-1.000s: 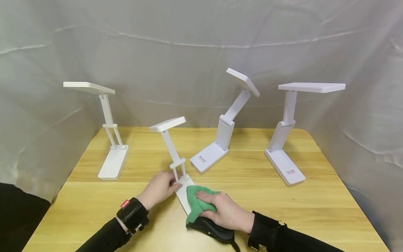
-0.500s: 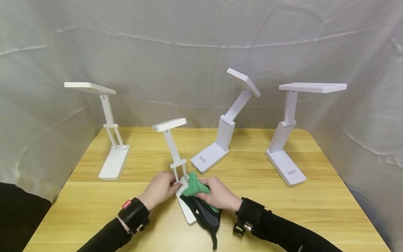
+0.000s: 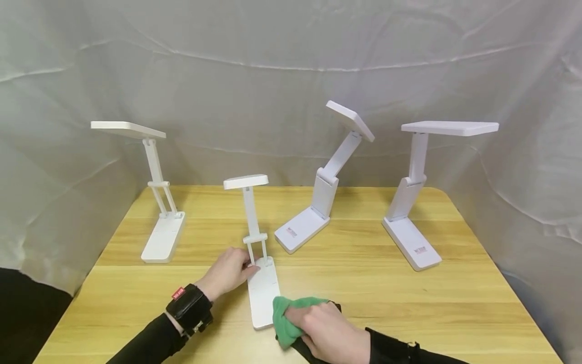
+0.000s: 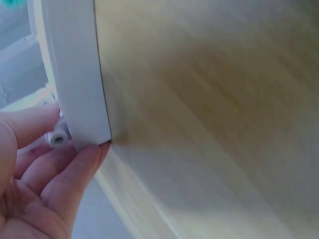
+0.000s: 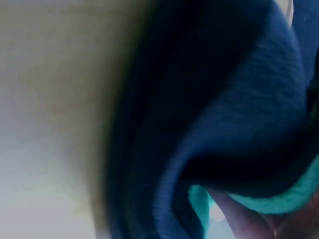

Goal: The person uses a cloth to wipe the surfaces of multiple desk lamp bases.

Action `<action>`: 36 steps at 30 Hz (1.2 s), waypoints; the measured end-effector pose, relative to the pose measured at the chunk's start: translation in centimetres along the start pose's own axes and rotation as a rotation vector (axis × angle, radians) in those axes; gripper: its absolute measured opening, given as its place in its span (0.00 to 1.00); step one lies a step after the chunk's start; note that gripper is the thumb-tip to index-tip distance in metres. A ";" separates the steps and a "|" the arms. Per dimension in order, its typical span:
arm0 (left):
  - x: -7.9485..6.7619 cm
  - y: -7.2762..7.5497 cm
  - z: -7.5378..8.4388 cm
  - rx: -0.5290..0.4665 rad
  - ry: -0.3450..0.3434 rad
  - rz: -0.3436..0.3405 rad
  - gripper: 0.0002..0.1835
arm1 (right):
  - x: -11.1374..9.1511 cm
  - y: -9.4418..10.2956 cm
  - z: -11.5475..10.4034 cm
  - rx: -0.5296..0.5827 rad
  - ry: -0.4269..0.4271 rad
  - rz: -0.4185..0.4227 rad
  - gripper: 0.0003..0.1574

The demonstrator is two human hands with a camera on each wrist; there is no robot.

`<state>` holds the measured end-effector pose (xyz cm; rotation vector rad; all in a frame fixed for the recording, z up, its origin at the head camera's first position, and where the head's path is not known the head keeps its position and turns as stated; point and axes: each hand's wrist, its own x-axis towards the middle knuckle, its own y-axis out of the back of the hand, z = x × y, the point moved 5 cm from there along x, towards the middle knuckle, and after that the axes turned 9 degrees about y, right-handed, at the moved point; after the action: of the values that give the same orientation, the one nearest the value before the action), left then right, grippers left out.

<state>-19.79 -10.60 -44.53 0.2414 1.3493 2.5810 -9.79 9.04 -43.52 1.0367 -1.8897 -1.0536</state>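
Observation:
A white folding desk lamp (image 3: 263,296) stands unfolded at the table's front middle, its base pointing toward me. My left hand (image 3: 226,275) pinches the hinge end of that base; in the left wrist view the thumb lies by the hinge and the fingertips (image 4: 87,154) are against the end edge. My right hand (image 3: 334,331) grips a bunched green cloth (image 3: 285,323) with a dark part beneath, beside the front right corner of the base. Whether cloth and base touch, I cannot tell. Dark fabric (image 5: 234,114) fills most of the right wrist view and hides most of the hand.
Three more white folding lamps stand unfolded: one at the back left (image 3: 162,237), one behind my lamp to the right (image 3: 302,230), and one at the right (image 3: 411,242). Pale fabric sheeting (image 3: 291,101) encloses the wooden table (image 3: 373,283) at the back and sides.
The right hand with the green cloth moved up along the base toward the hinge, then back toward me to its front right corner. The lamp has turned, its base now pointing straighter at me.

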 end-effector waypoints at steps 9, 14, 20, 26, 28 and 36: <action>1.4 1.4 -2.3 -0.081 0.005 -0.075 0.10 | -0.6 0.7 0.8 0.126 0.038 0.024 0.30; 2.8 3.1 -5.5 -0.010 0.047 -0.012 0.11 | -0.8 0.7 1.6 0.197 0.024 0.055 0.31; 5.9 5.3 -8.7 0.042 0.085 0.070 0.11 | -1.0 0.8 1.9 0.231 0.018 0.090 0.31; 7.7 7.1 -10.3 0.044 0.137 0.116 0.11 | -1.2 0.8 2.1 0.270 0.014 0.138 0.31; 8.2 7.3 -10.8 0.047 0.152 0.114 0.11 | -1.2 1.0 2.3 0.287 0.016 0.160 0.30; 7.0 9.2 -8.4 0.261 0.231 0.201 0.12 | -1.6 2.1 3.5 0.419 -0.050 0.263 0.27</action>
<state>-29.62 -20.44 -41.38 0.1289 1.8361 2.6536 -12.80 12.22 -43.42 0.9538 -2.2732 -0.5500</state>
